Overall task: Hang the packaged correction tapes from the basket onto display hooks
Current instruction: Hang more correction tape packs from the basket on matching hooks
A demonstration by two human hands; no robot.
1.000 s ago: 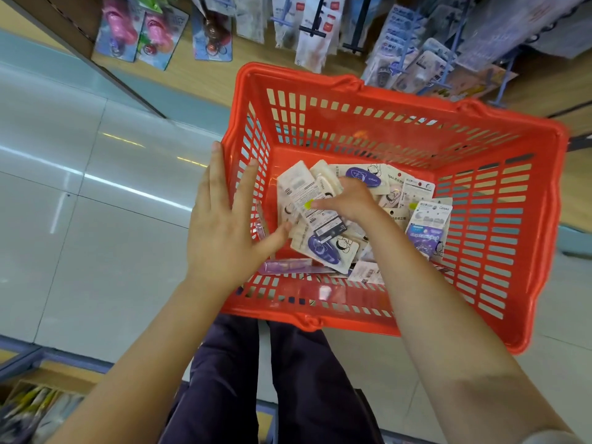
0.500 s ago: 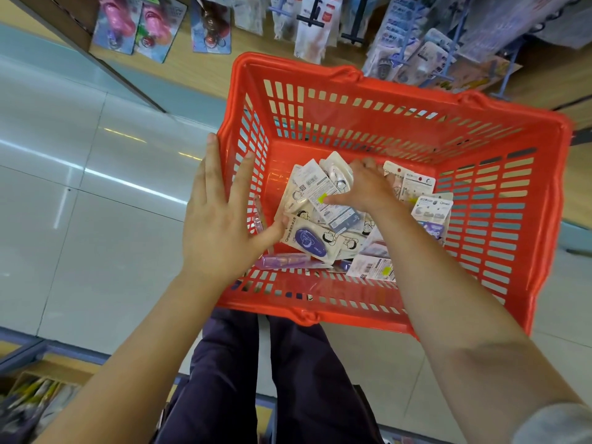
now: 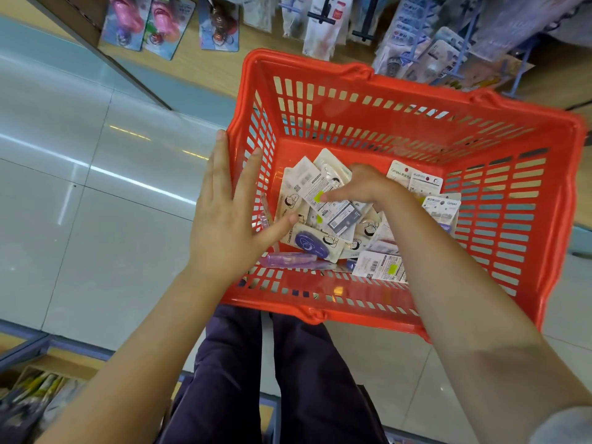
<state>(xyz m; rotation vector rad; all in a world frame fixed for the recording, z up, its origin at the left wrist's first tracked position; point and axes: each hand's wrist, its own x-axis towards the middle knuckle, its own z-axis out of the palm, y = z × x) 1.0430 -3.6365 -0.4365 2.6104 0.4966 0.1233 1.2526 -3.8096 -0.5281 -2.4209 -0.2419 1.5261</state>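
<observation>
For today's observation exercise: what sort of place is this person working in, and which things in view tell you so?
Most likely a stationery shop aisle: a red shopping basket holding packaged correction tapes, carded goods hanging on display hooks, and a shelf edge above a tiled floor.

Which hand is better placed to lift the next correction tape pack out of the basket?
Right. The right hand is already inside the basket, fingers on a white pack. The left hand is braced against the basket's side wall.

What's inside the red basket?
The red basket holds a pile of packaged correction tapes and a purple pen-shaped one. The right hand covers some.
</observation>
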